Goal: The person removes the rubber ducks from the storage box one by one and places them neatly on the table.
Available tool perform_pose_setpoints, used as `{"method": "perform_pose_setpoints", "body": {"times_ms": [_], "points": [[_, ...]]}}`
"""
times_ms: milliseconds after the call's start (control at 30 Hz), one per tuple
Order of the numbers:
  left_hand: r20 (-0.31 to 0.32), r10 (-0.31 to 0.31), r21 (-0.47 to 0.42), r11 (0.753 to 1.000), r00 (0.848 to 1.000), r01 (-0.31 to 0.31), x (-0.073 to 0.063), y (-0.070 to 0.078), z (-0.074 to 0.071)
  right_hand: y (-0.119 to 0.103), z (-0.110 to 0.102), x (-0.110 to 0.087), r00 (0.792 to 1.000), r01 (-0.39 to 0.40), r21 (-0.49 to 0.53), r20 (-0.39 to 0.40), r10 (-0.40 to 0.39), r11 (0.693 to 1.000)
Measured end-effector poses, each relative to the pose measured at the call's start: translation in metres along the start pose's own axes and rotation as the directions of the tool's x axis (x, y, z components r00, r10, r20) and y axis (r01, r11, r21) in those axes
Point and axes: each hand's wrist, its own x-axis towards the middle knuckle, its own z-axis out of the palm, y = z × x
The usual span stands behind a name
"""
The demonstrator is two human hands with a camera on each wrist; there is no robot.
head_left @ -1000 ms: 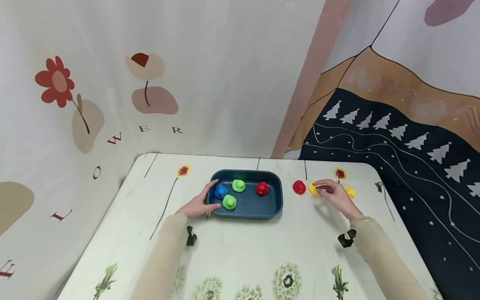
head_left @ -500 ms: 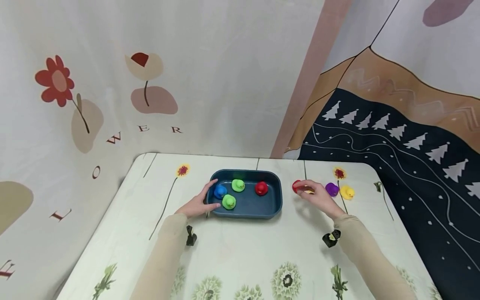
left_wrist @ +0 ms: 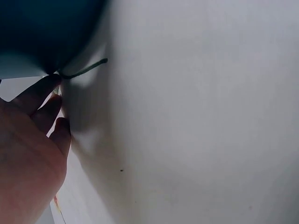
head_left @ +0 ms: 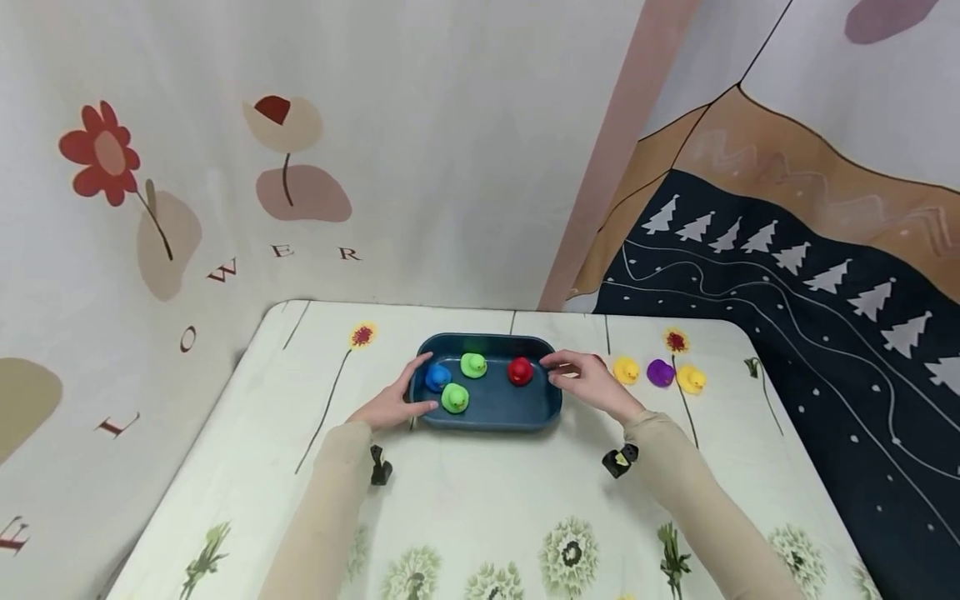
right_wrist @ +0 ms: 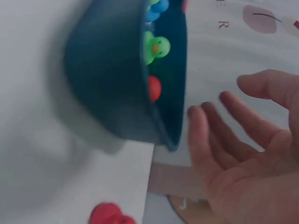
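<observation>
A dark blue rectangular tub (head_left: 495, 412) stands on the table with several toy ducks inside. In it are a blue duck (head_left: 438, 378), a green duck (head_left: 473, 365), a second green duck (head_left: 455, 398) and a red duck (head_left: 520, 371). My left hand (head_left: 390, 404) holds the tub's left end, thumb at the front rim and fingers at the back corner. At the right end, my right hand (head_left: 588, 382) has its fingertips close to the rim; the right wrist view shows the fingers (right_wrist: 198, 135) spread, with nothing between them.
Right of the tub, another red duck (right_wrist: 107, 213) sits mostly hidden behind my right hand in the head view. Beyond it stand a yellow duck (head_left: 626, 370), a purple duck (head_left: 661, 372) and another yellow duck (head_left: 691, 379). Printed curtains rise behind the table (head_left: 480, 500).
My right hand has moved left from the yellow duck, past the red one, to the tub's right end, uncovering the purple and yellow ducks. My left hand stays at the tub.
</observation>
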Motion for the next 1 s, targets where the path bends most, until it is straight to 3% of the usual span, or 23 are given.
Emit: {"method": "perform_pose_setpoints", "body": {"times_ms": [300,533,733,1000], "points": [[0.000,0.013,-0.006,1.000,1.000,-0.013,0.003,0.000,-0.004,-0.014,0.023,0.020,0.987,-0.156,-0.022,0.020,0.157,0.987],[0.001,0.045,-0.011,0.999,0.999,-0.045,0.005,-0.004,0.000,-0.006,0.040,0.030,0.968,-0.250,0.057,-0.022,0.251,0.967],[-0.003,0.049,-0.010,0.999,0.999,-0.049,0.004,-0.004,0.001,-0.003,0.047,0.037,0.957,-0.272,0.093,-0.081,0.279,0.958],[-0.002,0.043,-0.020,0.999,0.999,-0.043,0.004,-0.004,0.000,0.006,0.058,0.048,0.958,-0.248,0.122,-0.116,0.262,0.961]]}}
